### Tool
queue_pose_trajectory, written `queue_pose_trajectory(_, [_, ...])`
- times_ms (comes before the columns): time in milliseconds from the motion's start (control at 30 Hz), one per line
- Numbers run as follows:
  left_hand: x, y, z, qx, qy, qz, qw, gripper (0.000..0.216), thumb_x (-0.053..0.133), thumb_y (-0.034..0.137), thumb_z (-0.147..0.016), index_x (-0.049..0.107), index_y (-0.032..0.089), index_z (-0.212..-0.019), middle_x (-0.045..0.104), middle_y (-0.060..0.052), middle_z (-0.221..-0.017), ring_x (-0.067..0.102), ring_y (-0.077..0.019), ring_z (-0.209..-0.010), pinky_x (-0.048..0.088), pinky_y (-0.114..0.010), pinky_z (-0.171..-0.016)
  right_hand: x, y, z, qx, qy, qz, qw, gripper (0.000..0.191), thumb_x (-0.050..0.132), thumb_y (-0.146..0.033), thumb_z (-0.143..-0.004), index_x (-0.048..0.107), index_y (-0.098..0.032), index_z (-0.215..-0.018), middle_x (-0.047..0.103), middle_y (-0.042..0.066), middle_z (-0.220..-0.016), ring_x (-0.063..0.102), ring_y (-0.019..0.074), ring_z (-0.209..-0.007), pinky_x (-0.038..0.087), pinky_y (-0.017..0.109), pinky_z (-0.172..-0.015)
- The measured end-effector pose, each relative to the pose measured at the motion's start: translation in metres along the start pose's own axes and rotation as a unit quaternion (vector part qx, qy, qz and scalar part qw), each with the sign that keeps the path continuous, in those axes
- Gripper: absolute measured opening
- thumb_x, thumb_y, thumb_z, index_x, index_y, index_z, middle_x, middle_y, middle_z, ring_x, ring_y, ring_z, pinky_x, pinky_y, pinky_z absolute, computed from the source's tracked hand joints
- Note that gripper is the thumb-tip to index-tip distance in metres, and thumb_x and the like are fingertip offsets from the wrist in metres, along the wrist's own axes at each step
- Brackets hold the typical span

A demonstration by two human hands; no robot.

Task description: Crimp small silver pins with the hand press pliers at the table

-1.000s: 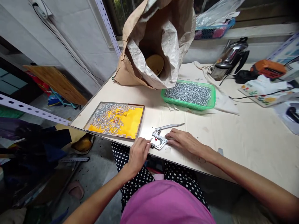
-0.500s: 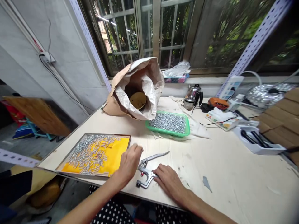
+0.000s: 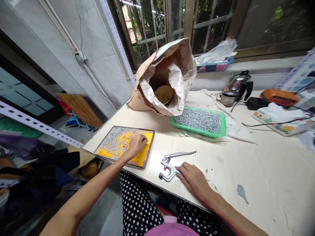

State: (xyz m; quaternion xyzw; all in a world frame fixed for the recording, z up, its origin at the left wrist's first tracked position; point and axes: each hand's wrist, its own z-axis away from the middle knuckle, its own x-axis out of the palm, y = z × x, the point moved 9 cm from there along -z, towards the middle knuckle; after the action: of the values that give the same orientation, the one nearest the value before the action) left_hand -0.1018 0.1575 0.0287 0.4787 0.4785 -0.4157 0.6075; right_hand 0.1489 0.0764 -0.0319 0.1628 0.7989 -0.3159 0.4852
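Observation:
My left hand rests over the yellow tray of small silver metal pieces, fingers curled and pinched down among them. What it holds, if anything, is too small to make out. My right hand lies flat on the pale wooden table, fingertips touching the lower handle of the metal hand press pliers. The pliers lie on the table with their upper handle raised and pointing right.
A green basket full of silver pieces sits behind the pliers, with an open brown paper sack holding a yellow bowl beside it. A kettle, cables and an orange tool lie at the back right. The table's near edge is at my lap.
My left hand left the pliers and moved left onto the yellow tray. My right hand stayed at the pliers' handle. The view swung up and back down.

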Motion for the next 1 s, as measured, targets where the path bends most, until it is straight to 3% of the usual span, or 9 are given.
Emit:
queue_pose_trajectory(133, [0.029,-0.007,0.000,0.000,-0.025,0.020,1.000,0.025,0.054,0.030,-0.091,0.074,0.015,-0.091,0.074,-0.008,-0.094,0.067,-0.0201,-0.089,0.045,-0.026,-0.076,0.003,0.001,0.001,0.002,0.002,0.005,1.000,0.019,0.047,-0.028,-0.098,0.061,-0.020,-0.109,0.061,0.006,-0.091,0.058,0.0206,-0.078,0.041,0.033,-0.070])
queue_pose_trajectory(300, [0.032,0.004,0.000,0.014,-0.017,-0.007,1.000,0.024,0.051,0.021,-0.090,0.072,0.014,-0.100,0.071,-0.011,-0.105,0.066,-0.0221,-0.094,0.046,-0.028,-0.078,0.002,0.000,0.001,0.000,0.009,0.011,1.000,0.021,0.044,-0.030,-0.100,0.062,-0.021,-0.106,0.061,0.006,-0.090,0.058,0.0196,-0.077,0.041,0.032,-0.069])
queue_pose_trajectory(567, [0.041,0.006,0.007,0.018,-0.023,-0.027,0.999,0.028,0.045,0.017,-0.092,0.072,0.013,-0.093,0.068,-0.014,-0.102,0.066,-0.0234,-0.091,0.046,-0.031,-0.080,-0.002,-0.002,0.001,0.001,0.012,0.019,1.000,0.023,0.043,-0.031,-0.100,0.063,-0.021,-0.107,0.062,0.007,-0.090,0.058,0.0196,-0.076,0.041,0.033,-0.069])
queue_pose_trajectory(667, [0.038,0.007,0.007,0.019,-0.015,-0.016,1.000,0.025,0.048,0.014,-0.088,0.072,0.014,-0.093,0.069,-0.012,-0.101,0.066,-0.0219,-0.091,0.047,-0.029,-0.079,-0.002,-0.002,0.001,0.002,0.010,0.017,1.000,0.024,0.043,-0.031,-0.100,0.063,-0.021,-0.107,0.062,0.007,-0.090,0.058,0.0195,-0.077,0.041,0.032,-0.069])
queue_pose_trajectory(800, [0.018,0.005,0.009,0.014,0.008,0.000,1.000,0.022,0.049,0.012,-0.086,0.070,0.012,-0.091,0.070,-0.011,-0.100,0.066,-0.0205,-0.093,0.049,-0.028,-0.079,-0.002,-0.002,0.000,0.011,0.002,0.018,1.000,0.025,0.042,-0.032,-0.100,0.063,-0.020,-0.108,0.062,0.007,-0.091,0.057,0.0189,-0.077,0.041,0.032,-0.070])
queue_pose_trajectory(900, [0.008,0.008,0.021,-0.002,0.005,0.111,0.994,0.015,0.053,0.012,-0.084,0.067,0.012,-0.089,0.070,-0.007,-0.085,0.066,-0.0153,-0.075,0.050,-0.023,-0.065,0.000,-0.001,-0.001,0.018,-0.014,0.015,1.000,0.025,0.043,-0.032,-0.100,0.063,-0.019,-0.108,0.062,0.007,-0.092,0.057,0.0192,-0.080,0.041,0.032,-0.072])
queue_pose_trajectory(1000, [0.021,0.023,0.046,-0.030,-0.074,0.302,0.950,0.005,0.062,0.017,-0.079,0.064,0.013,-0.082,0.063,0.001,-0.064,0.055,-0.0084,-0.047,0.041,-0.018,-0.044,0.000,0.002,-0.002,0.033,-0.047,0.005,0.998,0.024,0.045,-0.031,-0.100,0.064,-0.018,-0.107,0.062,0.007,-0.093,0.057,0.0195,-0.083,0.041,0.032,-0.074])
